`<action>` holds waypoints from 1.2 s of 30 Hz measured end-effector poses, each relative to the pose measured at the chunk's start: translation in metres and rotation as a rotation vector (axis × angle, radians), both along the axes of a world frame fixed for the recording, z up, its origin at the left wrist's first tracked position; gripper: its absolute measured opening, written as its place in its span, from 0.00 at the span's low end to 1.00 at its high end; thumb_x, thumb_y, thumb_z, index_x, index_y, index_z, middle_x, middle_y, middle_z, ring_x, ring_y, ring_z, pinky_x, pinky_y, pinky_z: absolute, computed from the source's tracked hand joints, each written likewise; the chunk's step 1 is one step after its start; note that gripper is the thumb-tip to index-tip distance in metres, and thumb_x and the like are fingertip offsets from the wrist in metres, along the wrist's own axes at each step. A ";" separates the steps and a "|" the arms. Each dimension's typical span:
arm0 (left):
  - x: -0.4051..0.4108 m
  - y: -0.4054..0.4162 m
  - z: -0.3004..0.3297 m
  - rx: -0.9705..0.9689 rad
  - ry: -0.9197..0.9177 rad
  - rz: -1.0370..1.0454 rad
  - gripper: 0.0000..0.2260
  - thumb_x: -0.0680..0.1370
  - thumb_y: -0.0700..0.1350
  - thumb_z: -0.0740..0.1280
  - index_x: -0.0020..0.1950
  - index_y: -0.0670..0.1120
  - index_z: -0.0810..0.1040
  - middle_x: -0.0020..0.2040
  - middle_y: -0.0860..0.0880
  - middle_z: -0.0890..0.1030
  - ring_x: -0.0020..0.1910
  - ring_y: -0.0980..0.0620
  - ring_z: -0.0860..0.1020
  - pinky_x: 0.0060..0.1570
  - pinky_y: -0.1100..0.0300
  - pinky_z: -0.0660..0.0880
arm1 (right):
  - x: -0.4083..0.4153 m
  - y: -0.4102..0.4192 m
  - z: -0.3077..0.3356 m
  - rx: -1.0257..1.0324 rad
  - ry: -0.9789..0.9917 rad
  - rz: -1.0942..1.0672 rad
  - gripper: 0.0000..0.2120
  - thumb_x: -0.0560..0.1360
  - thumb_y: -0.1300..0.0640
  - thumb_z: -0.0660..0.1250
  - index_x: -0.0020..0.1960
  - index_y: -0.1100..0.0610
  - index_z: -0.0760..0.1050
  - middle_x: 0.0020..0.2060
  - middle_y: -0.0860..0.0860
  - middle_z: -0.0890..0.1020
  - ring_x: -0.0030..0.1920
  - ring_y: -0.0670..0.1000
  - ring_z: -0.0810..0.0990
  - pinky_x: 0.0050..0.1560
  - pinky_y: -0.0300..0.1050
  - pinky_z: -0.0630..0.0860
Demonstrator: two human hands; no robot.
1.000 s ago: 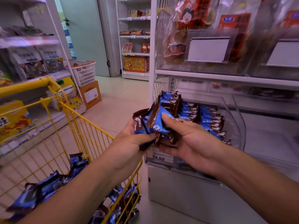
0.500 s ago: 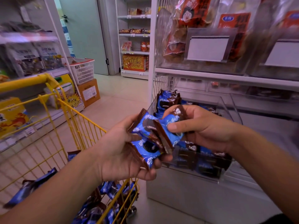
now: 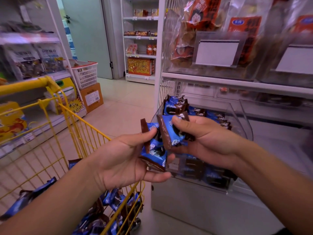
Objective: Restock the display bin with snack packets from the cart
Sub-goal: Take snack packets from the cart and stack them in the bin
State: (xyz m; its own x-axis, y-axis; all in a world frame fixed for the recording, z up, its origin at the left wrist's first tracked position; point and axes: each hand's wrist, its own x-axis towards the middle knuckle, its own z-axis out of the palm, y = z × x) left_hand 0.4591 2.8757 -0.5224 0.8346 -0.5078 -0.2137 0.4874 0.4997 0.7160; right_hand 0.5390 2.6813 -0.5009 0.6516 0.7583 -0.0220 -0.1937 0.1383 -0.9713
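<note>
both bare forearms reach in from bottom corners, hands meeting mid-frame at chest height. left hand (image 3: 125,160) palm up-ish, fingers curled underneath, thumb pressed on top, clamped on what it holds. right hand (image 3: 201,139) just beside it, back of hand toward camera, thumb pointing left, fingers wrapped round its own load. wrists fairly straight, hands nearly touching

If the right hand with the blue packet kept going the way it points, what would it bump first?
Probably the packets in the left hand; the right hand points left, nearly touching them, though depth is unclear.
</note>
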 end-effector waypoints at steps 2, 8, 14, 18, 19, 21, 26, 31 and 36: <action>0.002 0.001 -0.001 0.005 0.003 0.006 0.23 0.73 0.45 0.69 0.69 0.46 0.77 0.62 0.39 0.78 0.52 0.42 0.79 0.43 0.47 0.78 | -0.006 0.004 -0.002 -0.036 -0.041 0.017 0.24 0.73 0.50 0.69 0.62 0.66 0.74 0.48 0.59 0.83 0.47 0.56 0.81 0.47 0.53 0.81; 0.006 0.012 0.006 0.082 0.081 -0.030 0.25 0.65 0.45 0.68 0.62 0.44 0.80 0.52 0.42 0.79 0.48 0.41 0.74 0.38 0.53 0.75 | -0.004 0.006 -0.008 -0.145 -0.268 0.026 0.19 0.71 0.50 0.74 0.57 0.56 0.73 0.46 0.54 0.82 0.49 0.55 0.84 0.47 0.59 0.84; 0.004 0.010 0.013 0.278 0.132 0.036 0.34 0.65 0.67 0.71 0.58 0.41 0.83 0.55 0.36 0.81 0.43 0.42 0.79 0.34 0.55 0.78 | 0.011 -0.004 0.002 -0.174 -0.361 0.067 0.15 0.73 0.53 0.72 0.58 0.53 0.76 0.45 0.49 0.83 0.47 0.49 0.84 0.46 0.47 0.82; 0.006 0.009 0.011 0.326 0.100 0.064 0.28 0.67 0.62 0.73 0.55 0.41 0.84 0.51 0.37 0.83 0.42 0.45 0.80 0.33 0.56 0.78 | 0.016 -0.010 0.011 -0.263 -0.492 0.070 0.20 0.72 0.56 0.74 0.62 0.58 0.76 0.45 0.51 0.81 0.46 0.48 0.82 0.47 0.40 0.80; 0.006 0.010 0.010 0.325 0.080 0.057 0.24 0.68 0.58 0.74 0.55 0.41 0.85 0.51 0.36 0.83 0.42 0.45 0.81 0.34 0.55 0.79 | 0.016 -0.010 0.011 -0.273 -0.528 0.060 0.20 0.71 0.57 0.75 0.62 0.57 0.77 0.46 0.51 0.82 0.47 0.48 0.82 0.49 0.40 0.80; 0.008 0.012 0.007 0.265 0.059 0.050 0.22 0.67 0.51 0.75 0.56 0.40 0.84 0.54 0.35 0.82 0.45 0.44 0.82 0.37 0.52 0.80 | 0.016 -0.009 0.007 -0.220 -0.508 0.035 0.20 0.71 0.57 0.75 0.62 0.57 0.78 0.49 0.50 0.85 0.51 0.50 0.84 0.52 0.42 0.81; 0.014 0.015 0.002 0.014 0.008 0.081 0.23 0.69 0.40 0.75 0.62 0.35 0.79 0.61 0.31 0.78 0.59 0.35 0.80 0.47 0.45 0.80 | 0.007 0.005 -0.003 -0.115 -0.427 -0.021 0.23 0.75 0.54 0.68 0.69 0.53 0.72 0.59 0.51 0.83 0.60 0.51 0.82 0.58 0.44 0.80; 0.016 0.021 0.006 0.126 -0.012 0.131 0.28 0.67 0.35 0.70 0.67 0.38 0.73 0.59 0.30 0.80 0.57 0.32 0.81 0.46 0.43 0.80 | 0.003 0.002 0.005 -0.191 -0.449 0.131 0.27 0.73 0.57 0.71 0.70 0.49 0.69 0.60 0.50 0.83 0.60 0.51 0.82 0.55 0.42 0.81; 0.015 0.006 0.015 0.370 0.025 0.105 0.28 0.64 0.37 0.67 0.65 0.38 0.72 0.54 0.33 0.82 0.49 0.37 0.84 0.39 0.48 0.82 | 0.017 0.002 0.002 -0.361 -0.474 0.219 0.25 0.68 0.63 0.80 0.63 0.61 0.76 0.55 0.63 0.83 0.53 0.58 0.84 0.55 0.49 0.82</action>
